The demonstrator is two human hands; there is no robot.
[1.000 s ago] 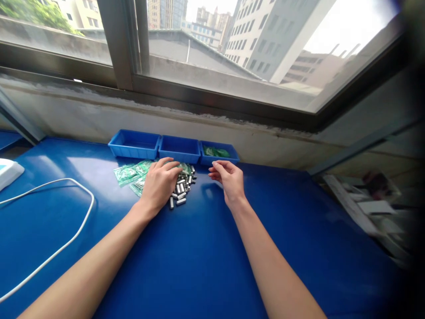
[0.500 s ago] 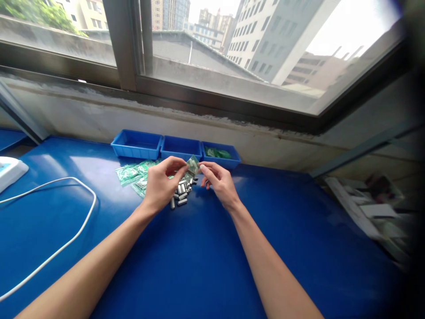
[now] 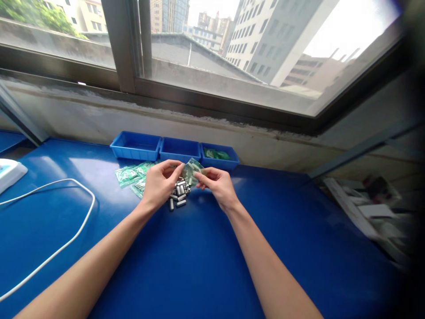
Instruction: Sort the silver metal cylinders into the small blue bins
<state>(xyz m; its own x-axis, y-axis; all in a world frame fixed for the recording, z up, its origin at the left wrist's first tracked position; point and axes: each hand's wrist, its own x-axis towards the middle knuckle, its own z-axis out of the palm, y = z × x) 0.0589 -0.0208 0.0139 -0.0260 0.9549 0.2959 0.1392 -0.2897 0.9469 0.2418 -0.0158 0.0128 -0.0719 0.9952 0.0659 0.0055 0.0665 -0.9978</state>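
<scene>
The left hand (image 3: 161, 180) and right hand (image 3: 219, 185), fingertips nearly closed, pinch a crinkled, see-through greenish packet (image 3: 192, 167) between them. It's beside heaped oblong black-and-silver pieces (image 3: 181, 195) on the glossy blue counter (image 3: 179, 266).

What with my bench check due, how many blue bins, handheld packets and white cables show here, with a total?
Blue bins: 3
Handheld packet: 1
White cable: 1
Total: 5
</scene>
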